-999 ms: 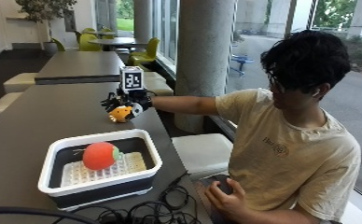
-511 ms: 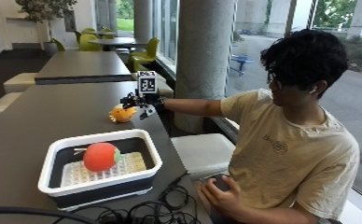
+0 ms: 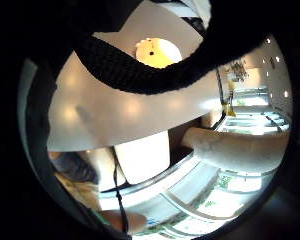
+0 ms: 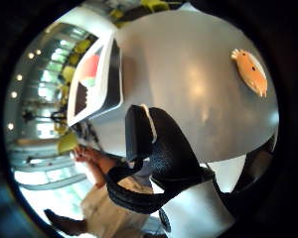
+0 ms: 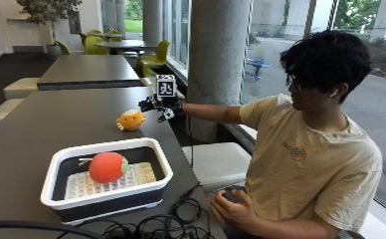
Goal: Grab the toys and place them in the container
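Note:
An orange plush toy (image 5: 131, 120) lies on the dark table (image 5: 54, 124), and the thumb side palm view shows the orange toy (image 4: 251, 72) alone on the bare tabletop. My gloved right hand (image 5: 158, 106) hovers just to its right near the table's edge, off the toy, holding nothing, fingers loosely bent. A white-rimmed black container (image 5: 150, 172) stands at the near end with a red-orange ball toy (image 5: 107, 167) lying on its white grid. From the palm, the container (image 4: 97, 82) sits beyond the straps.
Black cables (image 5: 173, 221) lie on the table in front of the container. A concrete pillar (image 5: 216, 64) rises just behind the hand. A cushioned bench (image 5: 219, 162) runs beside the table edge. The person's bare hand (image 5: 236, 206) rests by their lap.
The gloved hand was over the orange toy one second ago and has drawn away to the right. The toy stays where it was on the table.

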A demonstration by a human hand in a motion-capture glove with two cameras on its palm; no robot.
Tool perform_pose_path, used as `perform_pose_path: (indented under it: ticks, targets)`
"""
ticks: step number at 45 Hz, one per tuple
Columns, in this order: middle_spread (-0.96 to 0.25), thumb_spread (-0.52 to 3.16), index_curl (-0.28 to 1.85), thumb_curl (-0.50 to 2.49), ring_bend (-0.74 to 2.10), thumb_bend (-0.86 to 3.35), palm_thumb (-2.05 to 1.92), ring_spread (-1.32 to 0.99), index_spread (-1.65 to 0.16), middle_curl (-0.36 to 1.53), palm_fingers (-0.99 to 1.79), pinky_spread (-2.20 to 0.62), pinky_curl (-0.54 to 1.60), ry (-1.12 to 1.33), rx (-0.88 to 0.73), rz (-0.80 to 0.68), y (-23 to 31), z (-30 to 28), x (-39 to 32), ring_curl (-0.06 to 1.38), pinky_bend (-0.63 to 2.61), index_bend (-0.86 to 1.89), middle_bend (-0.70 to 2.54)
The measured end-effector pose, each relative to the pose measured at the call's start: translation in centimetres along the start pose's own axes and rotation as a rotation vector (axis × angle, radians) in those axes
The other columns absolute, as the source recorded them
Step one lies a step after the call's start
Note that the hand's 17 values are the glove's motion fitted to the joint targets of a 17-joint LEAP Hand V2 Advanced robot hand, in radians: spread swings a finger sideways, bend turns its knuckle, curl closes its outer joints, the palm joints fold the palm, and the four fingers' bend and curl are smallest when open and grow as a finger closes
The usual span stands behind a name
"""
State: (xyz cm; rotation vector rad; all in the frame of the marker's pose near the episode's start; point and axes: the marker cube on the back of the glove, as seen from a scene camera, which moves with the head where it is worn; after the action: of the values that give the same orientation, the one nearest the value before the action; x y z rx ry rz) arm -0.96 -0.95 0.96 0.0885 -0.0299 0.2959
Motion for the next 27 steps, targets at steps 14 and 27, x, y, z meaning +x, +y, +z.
perform_pose_path:
  ticks: [14,27]
  targets:
    - [-0.03,1.29,0.35,0.19,0.15,-0.06,-0.08,-0.02,-0.28,0.24,-0.2,0.03,0.34,-0.043,-0.011,-0.005,0.36,0.74,0.5,0.27,0.83,0.14,0.13]
    - [-0.03,1.28,0.34,0.17,0.16,-0.05,-0.08,-0.02,-0.27,0.23,-0.19,0.03,0.34,-0.001,0.02,-0.066,0.01,0.35,0.91,0.25,0.82,0.15,0.13]
